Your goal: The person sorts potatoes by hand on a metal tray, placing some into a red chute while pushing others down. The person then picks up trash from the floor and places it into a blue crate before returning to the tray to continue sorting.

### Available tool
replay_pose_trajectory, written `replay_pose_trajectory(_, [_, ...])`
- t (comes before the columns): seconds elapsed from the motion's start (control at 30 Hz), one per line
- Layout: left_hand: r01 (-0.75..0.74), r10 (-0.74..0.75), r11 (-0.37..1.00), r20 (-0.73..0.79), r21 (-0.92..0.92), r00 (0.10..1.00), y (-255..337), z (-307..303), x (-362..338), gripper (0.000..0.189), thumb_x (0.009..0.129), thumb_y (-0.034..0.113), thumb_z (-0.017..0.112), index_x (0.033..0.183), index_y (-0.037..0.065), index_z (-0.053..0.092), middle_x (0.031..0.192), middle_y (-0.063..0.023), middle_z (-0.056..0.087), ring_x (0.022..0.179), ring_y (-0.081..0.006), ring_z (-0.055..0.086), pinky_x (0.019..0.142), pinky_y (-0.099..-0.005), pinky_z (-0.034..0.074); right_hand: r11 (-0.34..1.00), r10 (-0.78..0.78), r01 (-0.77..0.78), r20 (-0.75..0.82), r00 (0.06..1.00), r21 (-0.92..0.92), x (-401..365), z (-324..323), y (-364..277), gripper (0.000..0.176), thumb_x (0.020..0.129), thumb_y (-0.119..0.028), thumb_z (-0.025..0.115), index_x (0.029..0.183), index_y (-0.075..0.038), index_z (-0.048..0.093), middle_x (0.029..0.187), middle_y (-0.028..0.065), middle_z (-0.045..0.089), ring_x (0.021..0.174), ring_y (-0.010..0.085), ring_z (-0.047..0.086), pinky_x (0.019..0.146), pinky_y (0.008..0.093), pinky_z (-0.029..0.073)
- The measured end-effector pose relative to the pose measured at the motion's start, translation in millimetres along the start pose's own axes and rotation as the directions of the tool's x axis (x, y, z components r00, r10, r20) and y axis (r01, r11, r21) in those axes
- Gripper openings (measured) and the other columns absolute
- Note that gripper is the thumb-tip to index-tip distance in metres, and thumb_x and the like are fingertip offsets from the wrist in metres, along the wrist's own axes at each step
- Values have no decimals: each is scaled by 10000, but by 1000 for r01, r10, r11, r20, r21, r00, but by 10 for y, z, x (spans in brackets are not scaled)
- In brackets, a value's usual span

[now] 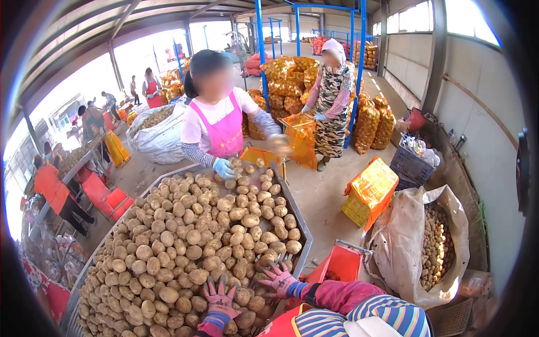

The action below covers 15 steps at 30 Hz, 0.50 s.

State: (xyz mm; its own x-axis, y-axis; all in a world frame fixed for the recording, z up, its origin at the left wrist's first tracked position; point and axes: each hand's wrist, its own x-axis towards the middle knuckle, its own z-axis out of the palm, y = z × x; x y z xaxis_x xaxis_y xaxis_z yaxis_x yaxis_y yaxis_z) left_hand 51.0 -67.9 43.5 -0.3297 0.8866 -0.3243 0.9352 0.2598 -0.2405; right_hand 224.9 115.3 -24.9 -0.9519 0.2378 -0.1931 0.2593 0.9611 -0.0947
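Note:
A large heap of potatoes (168, 247) covers a metal-edged sorting table (306, 236). My left hand (220, 303), in a pink-and-grey glove, lies on potatoes at the near edge of the heap with its fingers spread. To its right, my right hand (279, 281), gloved the same way, rests with fingers stretched out at the table's right side, against the potatoes there. Neither palm's underside shows. Close beside my right arm hangs a red mesh bag (339, 264) on a metal frame.
Across the table, a person in a pink apron (223, 126) handles potatoes; one hand is blurred. Another person (331, 106) holds an orange mesh bag (302, 143). At right stand a yellow crate (359, 209) under orange mesh and a big white sack (401, 241) of small potatoes. Filled bags (289, 84) are stacked behind.

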Motion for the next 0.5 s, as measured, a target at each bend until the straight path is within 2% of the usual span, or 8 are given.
replay_pose_trajectory(0.13, [-6, 4, 998, -26, -66, 1000, -23, 46, 72, 971, 607, 748, 624, 1428, 302, 358, 1552, -109, 85, 1382, -479, -25, 1073, -630, -5, 1000, 8, -8, -9, 1000, 29, 24, -23, 5, 734, 764, -609, 570, 1403, -305, 371, 1483, 120, 302, 1390, 390, 192, 1071, 640, 142])
replay_pose_trajectory(0.23, [-31, -5, 983, -191, -182, 982, -37, 212, 153, 914, 529, 669, 712, 1339, 310, 484, 1518, -87, 199, 1373, -478, 68, 1073, -632, 51, 999, 9, -9, 1, 1000, 52, 184, -17, 95, 738, 735, -582, 605, 1384, -293, 402, 1464, 107, 339, 1383, 380, 212, 1069, 643, 149])
replay_pose_trajectory(0.27, [-28, -11, 971, -160, -236, 987, -56, 220, 174, 910, 514, 657, 728, 1321, 303, 506, 1511, -91, 216, 1374, -472, 75, 1064, -645, 83, 996, 9, -9, -1, 1000, 93, 253, 46, 124, 731, 728, -570, 614, 1373, -287, 419, 1454, 96, 357, 1379, 377, 221, 1069, 645, 148])
replay_pose_trajectory(0.33, [-37, -19, 965, -211, -260, 977, -52, 263, 189, 909, 514, 667, 723, 1320, 302, 511, 1510, -103, 227, 1374, -470, 74, 1061, -641, 95, 998, 7, -1, -87, 996, 61, 402, 129, 179, 702, 710, -558, 621, 1333, -274, 468, 1442, 56, 374, 1359, 380, 252, 1042, 632, 197])
replay_pose_trajectory(0.47, [-26, 4, 979, -110, -200, 994, -58, 114, 164, 921, 565, 685, 696, 1375, 329, 439, 1532, -132, 170, 1370, -480, 73, 1078, -609, 48, 995, 39, -24, -155, 987, 92, 570, 70, 289, 702, 706, -550, 638, 1328, -269, 473, 1424, 40, 403, 1381, 373, 204, 1021, 611, 219])
replay_pose_trajectory(0.5, [-18, 2, 982, -86, -187, 996, -51, 76, 163, 906, 582, 686, 690, 1375, 329, 438, 1531, -133, 168, 1371, -476, 69, 1082, -603, 46, 995, 40, -30, -111, 993, 91, 557, -67, 289, 711, 698, -544, 654, 1328, -268, 472, 1431, 49, 392, 1383, 383, 191, 1023, 596, 221])
